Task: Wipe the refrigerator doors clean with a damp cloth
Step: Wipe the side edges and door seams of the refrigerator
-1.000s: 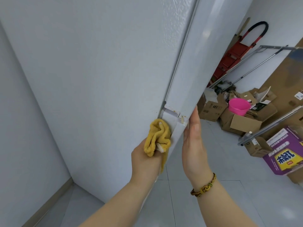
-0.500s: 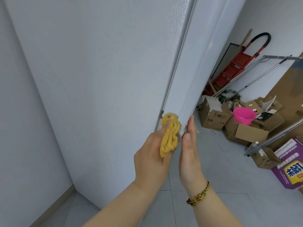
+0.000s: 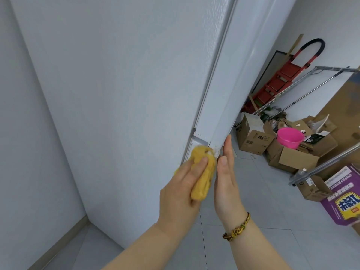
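The white refrigerator fills the left and middle of the view, its broad side panel (image 3: 120, 94) facing me and the narrow door edge (image 3: 224, 84) running down the middle. My left hand (image 3: 181, 188) grips a bunched yellow cloth (image 3: 202, 172) and presses it against the lower corner of the door, by the white hinge piece (image 3: 200, 142). My right hand (image 3: 227, 178) is flat with fingers straight, resting against the door's front face just right of the cloth. A braided bracelet sits on that wrist.
A grey wall (image 3: 17, 133) stands close on the left. At the right, on the tiled floor (image 3: 263, 211), are open cardboard boxes (image 3: 253, 137), a pink bowl (image 3: 289, 137), a red step ladder (image 3: 280, 80), metal poles and a purple box (image 3: 342, 199).
My left hand has shifted the cloth along the door's lower corner, up and then back down onto the hinge piece. The right hand stays flat on the door.
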A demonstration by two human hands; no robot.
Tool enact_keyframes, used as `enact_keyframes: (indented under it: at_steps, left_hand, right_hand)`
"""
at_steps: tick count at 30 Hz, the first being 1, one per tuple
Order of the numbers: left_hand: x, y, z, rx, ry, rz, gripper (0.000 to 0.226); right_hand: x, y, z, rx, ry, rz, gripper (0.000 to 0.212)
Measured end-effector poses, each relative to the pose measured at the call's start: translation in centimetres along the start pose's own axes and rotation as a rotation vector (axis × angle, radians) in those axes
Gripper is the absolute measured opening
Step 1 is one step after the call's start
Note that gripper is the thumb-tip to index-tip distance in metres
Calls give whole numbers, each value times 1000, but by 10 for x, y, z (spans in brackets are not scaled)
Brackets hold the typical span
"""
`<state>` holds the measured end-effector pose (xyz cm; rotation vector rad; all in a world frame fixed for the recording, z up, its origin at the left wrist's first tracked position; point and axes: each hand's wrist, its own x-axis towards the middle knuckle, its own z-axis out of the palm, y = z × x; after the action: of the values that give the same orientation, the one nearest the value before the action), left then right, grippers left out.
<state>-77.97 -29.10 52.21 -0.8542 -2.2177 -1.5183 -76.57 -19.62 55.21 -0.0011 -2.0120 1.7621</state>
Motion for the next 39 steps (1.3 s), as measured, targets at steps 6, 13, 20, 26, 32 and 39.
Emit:
enact_keyframes:
  at_steps: [6, 13, 20, 26, 32, 39]
  left_hand:
    - [-15, -18, -34, -325, 421, -267, 58]
    - [39, -49, -4, 278, 314, 257, 68]
    - [-6, -97, 34, 379, 166, 417, 81]
    - [26, -45, 16, -2, 91, 291, 52]
    - [-9, -73, 46, 164, 88, 368, 52]
    - [18, -33, 35, 69, 120, 411, 44]
  right_hand:
    - [1, 1, -5, -66, -16, -43, 73]
    - [1, 0, -2, -16, -25, -48, 75]
    - [4, 6, -2, -18, -21, -34, 75]
    - [3, 7, -3, -11, -13, -41, 75]
    - [2, 7, -3, -35, -22, -37, 75]
    - [2, 0, -15, 80, -98, 40, 88]
